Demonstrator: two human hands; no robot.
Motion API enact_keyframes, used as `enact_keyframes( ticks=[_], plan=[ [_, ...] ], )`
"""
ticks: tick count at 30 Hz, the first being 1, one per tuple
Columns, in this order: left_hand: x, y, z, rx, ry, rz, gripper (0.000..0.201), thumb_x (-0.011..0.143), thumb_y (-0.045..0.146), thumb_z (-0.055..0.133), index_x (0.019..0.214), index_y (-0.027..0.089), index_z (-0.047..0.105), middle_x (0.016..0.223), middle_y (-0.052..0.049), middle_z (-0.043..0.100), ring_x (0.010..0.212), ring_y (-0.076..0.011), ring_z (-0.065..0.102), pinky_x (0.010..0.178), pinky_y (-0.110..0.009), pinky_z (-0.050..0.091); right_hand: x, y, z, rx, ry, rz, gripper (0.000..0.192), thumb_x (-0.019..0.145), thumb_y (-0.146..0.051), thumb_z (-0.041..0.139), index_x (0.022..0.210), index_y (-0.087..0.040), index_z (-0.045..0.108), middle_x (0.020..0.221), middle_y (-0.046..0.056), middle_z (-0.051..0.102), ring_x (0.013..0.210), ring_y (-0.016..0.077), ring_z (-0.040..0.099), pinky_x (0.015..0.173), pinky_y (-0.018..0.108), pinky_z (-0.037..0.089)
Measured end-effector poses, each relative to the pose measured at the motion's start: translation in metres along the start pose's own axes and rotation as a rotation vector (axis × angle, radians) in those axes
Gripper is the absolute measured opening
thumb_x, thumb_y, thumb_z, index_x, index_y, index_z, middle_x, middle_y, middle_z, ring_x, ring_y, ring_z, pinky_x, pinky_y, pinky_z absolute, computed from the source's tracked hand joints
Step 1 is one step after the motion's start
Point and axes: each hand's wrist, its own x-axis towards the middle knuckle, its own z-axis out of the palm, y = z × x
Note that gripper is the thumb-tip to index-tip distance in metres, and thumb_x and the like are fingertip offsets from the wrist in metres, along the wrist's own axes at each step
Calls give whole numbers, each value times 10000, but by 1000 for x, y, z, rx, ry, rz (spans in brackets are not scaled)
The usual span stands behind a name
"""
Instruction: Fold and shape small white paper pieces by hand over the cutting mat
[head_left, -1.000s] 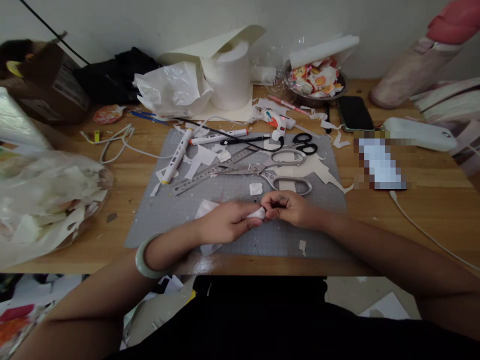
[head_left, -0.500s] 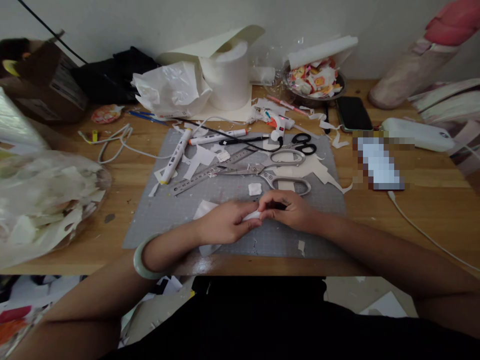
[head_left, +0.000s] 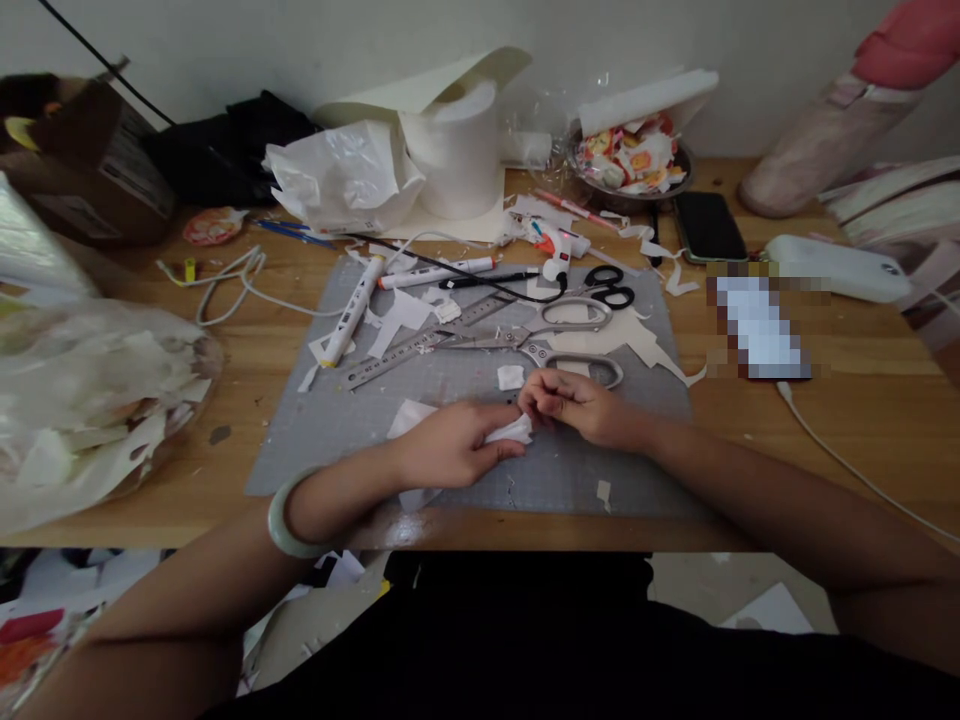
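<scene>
Paper scrap (head_left: 514,431), small and white, sits pinched between our two hands low over the near middle of the grey cutting mat (head_left: 337,420); we judge it is held close and low so that both sets of fingertips can work its edge. Our left hand (head_left: 450,447) closes thumb and forefinger on the scrap's left side, its fingers narrow and curled; our right hand (head_left: 581,407) meets it from the right with fingers bunched tight at the scrap's far corner, touching it, though we cannot tell how firmly it grips. A pale green bangle (head_left: 289,520) rides the left wrist.

Just beyond the hands lies another small white piece (head_left: 511,377), and past that the large steel scissors (head_left: 555,340), shut, handles to the right, within easy reach; a metal ruler (head_left: 424,345) lies slanted beside them, and a white marker (head_left: 352,312) further left. A small glue gun (head_left: 556,250) and black-handled scissors (head_left: 611,285) rest at the mat's far edge. Offcuts litter the mat and the wooden counter (head_left: 862,400); a dark phone (head_left: 709,228) lies far right, a roll of white paper (head_left: 457,150) stands far centre.

The ruler's marks and the marker's print are too small for us to read.
</scene>
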Motion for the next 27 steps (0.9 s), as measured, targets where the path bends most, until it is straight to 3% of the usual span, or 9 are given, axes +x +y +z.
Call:
enact_keyframes(
  ticks=[4, 10, 15, 20, 23, 27],
  plan=[
    [-1, 1, 0, 7, -28, -22, 200, 889, 295, 443, 928, 139, 562, 771, -33, 617, 671, -153, 559, 642, -248, 418, -1, 1, 0, 108, 29, 2, 325, 873, -462, 488, 731, -176, 426, 702, -20, 460, 612, 85, 410, 568, 228, 349],
    [-1, -2, 2, -19, 13, -10, 237, 900, 305, 425, 1026, 149, 551, 928, -63, 650, 802, -179, 595, 731, -283, 448, -2, 1, 3, 17, 61, -20, 266, 748, -375, 681, 778, -167, 518, 721, -28, 483, 628, 84, 439, 571, 218, 364],
    [0, -2, 3, -18, 37, 2, 202, 890, 299, 446, 972, 154, 560, 924, -56, 654, 816, -178, 596, 741, -277, 449, -1, 1, 3, -216, 104, -102, 120, 816, -244, 604, 743, -168, 547, 728, -10, 530, 676, 106, 478, 636, 243, 383],
    [0, -1, 2, -3, 14, 20, 188, 888, 271, 458, 988, 159, 570, 904, -49, 661, 781, -168, 596, 711, -259, 438, 0, 0, 5, -388, 30, -204, 161, 858, -126, 456, 706, -176, 467, 714, -5, 503, 692, 114, 453, 665, 255, 362],
    [0, -1, 2, -12, 12, 14, 204, 898, 279, 439, 990, 153, 571, 892, -53, 658, 768, -170, 593, 704, -264, 435, 1, -1, 3, -359, 2, -163, 164, 855, -135, 438, 698, -180, 434, 696, -13, 470, 667, 112, 420, 650, 254, 345],
    [-1, -1, 1, -29, 19, 23, 201, 902, 289, 417, 913, 147, 558, 791, -36, 621, 691, -160, 567, 654, -259, 426, 1, 2, -1, -111, -19, -82, 219, 886, -275, 450, 693, -184, 403, 665, -26, 418, 630, 106, 382, 612, 248, 327]
  ],
)
